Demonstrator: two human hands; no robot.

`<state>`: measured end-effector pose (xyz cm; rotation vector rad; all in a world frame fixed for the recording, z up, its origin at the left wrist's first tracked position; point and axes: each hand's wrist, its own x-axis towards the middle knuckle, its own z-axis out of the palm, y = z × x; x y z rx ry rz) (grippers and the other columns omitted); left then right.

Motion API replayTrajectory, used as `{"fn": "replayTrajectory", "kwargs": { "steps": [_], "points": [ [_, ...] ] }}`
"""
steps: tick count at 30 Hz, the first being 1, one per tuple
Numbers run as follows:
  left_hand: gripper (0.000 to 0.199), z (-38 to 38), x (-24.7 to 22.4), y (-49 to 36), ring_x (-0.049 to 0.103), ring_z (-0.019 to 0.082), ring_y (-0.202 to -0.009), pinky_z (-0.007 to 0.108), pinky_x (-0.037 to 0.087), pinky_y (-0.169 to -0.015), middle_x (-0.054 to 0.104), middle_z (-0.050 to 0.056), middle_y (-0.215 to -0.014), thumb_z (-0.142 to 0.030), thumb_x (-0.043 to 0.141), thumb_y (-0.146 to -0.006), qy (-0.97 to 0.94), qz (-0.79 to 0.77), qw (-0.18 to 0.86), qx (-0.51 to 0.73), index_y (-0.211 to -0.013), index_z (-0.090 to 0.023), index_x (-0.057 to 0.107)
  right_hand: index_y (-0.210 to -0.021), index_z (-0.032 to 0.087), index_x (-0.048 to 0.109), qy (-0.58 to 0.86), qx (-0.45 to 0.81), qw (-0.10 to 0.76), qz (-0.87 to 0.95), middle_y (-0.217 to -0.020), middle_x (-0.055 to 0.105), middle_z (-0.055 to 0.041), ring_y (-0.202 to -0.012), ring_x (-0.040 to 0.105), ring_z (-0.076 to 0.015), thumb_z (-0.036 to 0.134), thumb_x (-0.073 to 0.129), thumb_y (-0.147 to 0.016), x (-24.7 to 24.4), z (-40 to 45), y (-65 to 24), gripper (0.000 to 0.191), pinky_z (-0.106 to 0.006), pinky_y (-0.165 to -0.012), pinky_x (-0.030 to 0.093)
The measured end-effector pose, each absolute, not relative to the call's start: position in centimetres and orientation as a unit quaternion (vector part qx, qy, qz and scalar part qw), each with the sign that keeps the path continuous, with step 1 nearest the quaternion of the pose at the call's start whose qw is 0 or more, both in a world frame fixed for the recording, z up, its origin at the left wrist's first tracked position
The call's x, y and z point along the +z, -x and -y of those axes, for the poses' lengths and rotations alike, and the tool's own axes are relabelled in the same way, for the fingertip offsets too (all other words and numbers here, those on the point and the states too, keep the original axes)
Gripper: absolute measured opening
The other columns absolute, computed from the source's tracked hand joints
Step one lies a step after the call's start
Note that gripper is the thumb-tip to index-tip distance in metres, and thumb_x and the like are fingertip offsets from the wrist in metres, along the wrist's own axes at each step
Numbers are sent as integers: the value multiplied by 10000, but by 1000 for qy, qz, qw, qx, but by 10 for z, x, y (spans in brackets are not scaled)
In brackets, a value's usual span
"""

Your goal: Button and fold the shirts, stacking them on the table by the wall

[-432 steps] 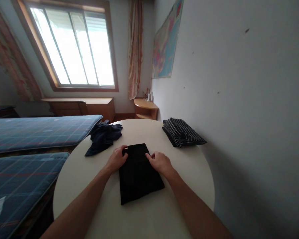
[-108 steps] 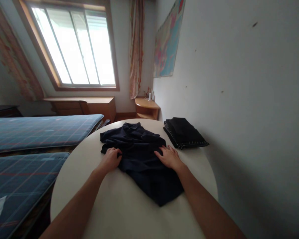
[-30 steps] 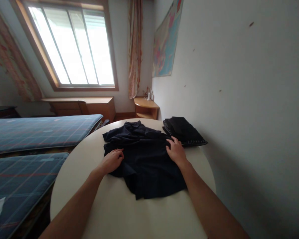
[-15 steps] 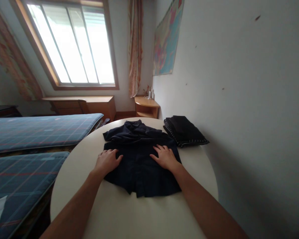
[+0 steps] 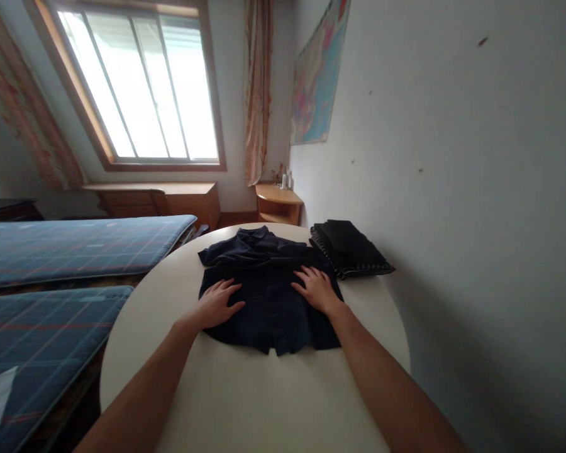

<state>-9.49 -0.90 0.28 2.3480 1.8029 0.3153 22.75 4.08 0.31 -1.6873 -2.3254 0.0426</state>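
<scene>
A dark navy short-sleeved shirt (image 5: 268, 296) lies spread on a round cream table (image 5: 264, 402), its collar at the far side and its hem toward me. Folds run across its upper part, below the collar. On the shirt's left edge rests my left hand (image 5: 219, 303), palm down with fingers stretched out. My right hand (image 5: 315, 288) lies flat on the right side of the cloth, fingers spread. Neither hand grips the fabric.
Folded black cloth (image 5: 351, 246) with white edge stitching sits at the table's back right, near the white wall (image 5: 476, 220). Plaid mattresses (image 5: 75, 248) stand to the left. Behind are a wooden desk (image 5: 193, 201) and a corner shelf (image 5: 278, 195).
My left hand has slid right and inward over the shirt. The near hem has drawn back away from me and lies differently. My right hand has shifted slightly right and away.
</scene>
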Motion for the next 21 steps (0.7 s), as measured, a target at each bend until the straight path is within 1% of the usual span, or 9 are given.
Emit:
{"fn": "replayTrajectory", "kwargs": {
  "steps": [3, 4, 6, 8, 10, 12, 16, 18, 21],
  "points": [
    [648, 8, -2, 92, 307, 341, -1450, 484, 272, -1170, 376, 88, -1568, -597, 515, -881, -812, -564, 98, 115, -1432, -254, 516, -1259, 223, 631, 514, -31, 184, 837, -1372, 575, -113, -1251, 506, -258, 342, 520, -976, 18, -27, -218, 327, -427, -1057, 340],
    [627, 7, -3, 91, 311, 340, -1448, 496, 272, -1168, 383, 79, -1565, -596, 499, -893, -809, -566, 99, 120, -1426, -265, 522, -1194, 213, 657, 480, -27, 199, 854, -1288, 623, -107, -1174, 553, -238, 324, 528, -974, 25, -20, -213, 278, -402, -1020, 366],
    [578, 4, -4, 92, 334, 334, -1437, 514, 275, -1160, 417, 63, -1546, -590, 429, -933, -801, -576, 101, 132, -1405, -278, 544, -1064, 208, 683, 399, 4, 217, 891, -1118, 681, -80, -1048, 603, -212, 386, 554, -963, 36, -4, -198, 241, -372, -969, 388],
    [553, 2, -2, 93, 357, 322, -1425, 519, 282, -1152, 455, 51, -1522, -576, 349, -967, -793, -583, 104, 140, -1380, -280, 569, -1031, 217, 678, 299, 46, 206, 930, -1055, 687, -59, -993, 618, -204, 526, 617, -899, 43, 13, -180, 342, -354, -944, 397],
    [555, 1, 1, 93, 377, 308, -1414, 503, 289, -1151, 491, 56, -1494, -559, 308, -980, -792, -584, 103, 145, -1346, -261, 601, -1057, 216, 664, 223, 70, 183, 955, -1059, 687, -58, -970, 622, -214, 648, 699, -770, 43, 26, -163, 520, -349, -922, 410],
    [560, 2, 5, 92, 411, 290, -1394, 474, 290, -1157, 528, 74, -1462, -536, 291, -987, -796, -576, 100, 155, -1310, -227, 629, -1068, 214, 660, 179, 75, 156, 968, -1058, 691, -62, -963, 623, -221, 649, 740, -719, 39, 35, -150, 564, -339, -892, 423],
    [541, 6, 15, 88, 502, 266, -1319, 421, 310, -1157, 612, 98, -1367, -488, 305, -990, -808, -548, 106, 189, -1261, -172, 651, -996, 218, 679, 180, 82, 145, 969, -993, 714, -37, -911, 641, -180, 387, 639, -895, 32, 36, -142, 201, -283, -825, 434],
    [527, 8, 20, 87, 525, 254, -1297, 396, 330, -1149, 636, 91, -1337, -470, 306, -992, -810, -541, 113, 195, -1251, -169, 652, -996, 212, 683, 225, 100, 181, 952, -970, 727, -35, -878, 656, -165, 312, 561, -948, 31, 33, -146, 165, -264, -808, 437],
    [520, 10, 25, 87, 535, 238, -1291, 365, 343, -1143, 627, 90, -1349, -445, 282, -998, -810, -541, 121, 192, -1230, -173, 660, -1032, 214, 681, 306, 123, 243, 912, -972, 738, -42, -877, 674, -171, 323, 512, -980, 33, 25, -154, 208, -262, -809, 448]
  ]
}}
